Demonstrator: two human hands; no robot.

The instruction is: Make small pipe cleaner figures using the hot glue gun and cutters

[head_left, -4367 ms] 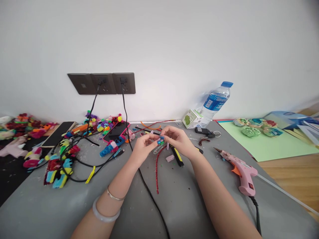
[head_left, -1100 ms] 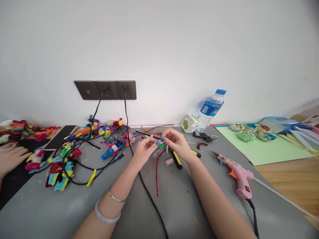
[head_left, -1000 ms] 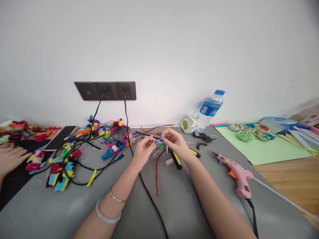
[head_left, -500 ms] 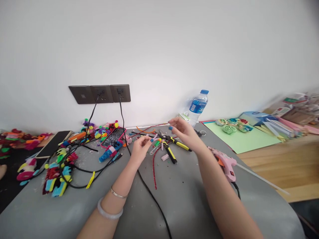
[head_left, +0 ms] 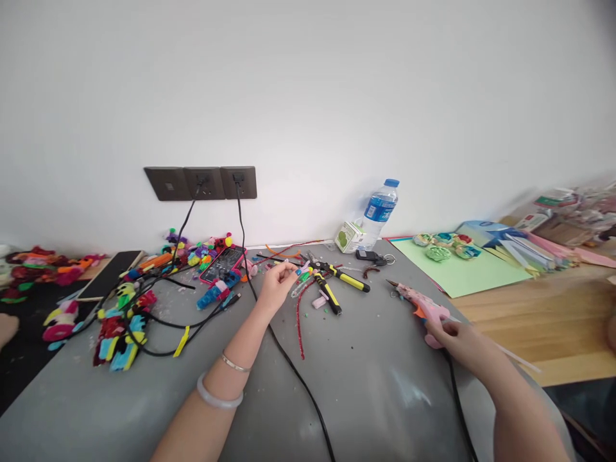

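Note:
My left hand [head_left: 275, 287] is pinched closed on a small pale lilac piece [head_left: 307, 264], too small to make out exactly. Just beyond it lie pliers with black and yellow handles [head_left: 350, 278], beside several little bright bits and a pale pink block [head_left: 319, 301]. A red pipe cleaner [head_left: 299, 321] curves across the grey table below them. On the right, my right hand [head_left: 459, 343] is closed around the handle of a pink glue gun [head_left: 421, 301]. Its nozzle points left, and a clear glue stick [head_left: 522, 360] sticks out behind.
A water bottle [head_left: 379, 215], a small green-white box [head_left: 349, 237] and keys [head_left: 375, 258] stand or lie near the wall. Black cables [head_left: 293, 378] cross the table. Fuzzy colourful crafts [head_left: 118, 337] and phones [head_left: 224, 264] lie left; green paper [head_left: 462, 279] with paper flowers lies right. Another person's hand [head_left: 7, 328] shows far left.
My right hand has moved from above the pliers, right and down onto the glue gun's handle. The gun's nozzle now shows. My left hand stays near the pliers with the lilac piece.

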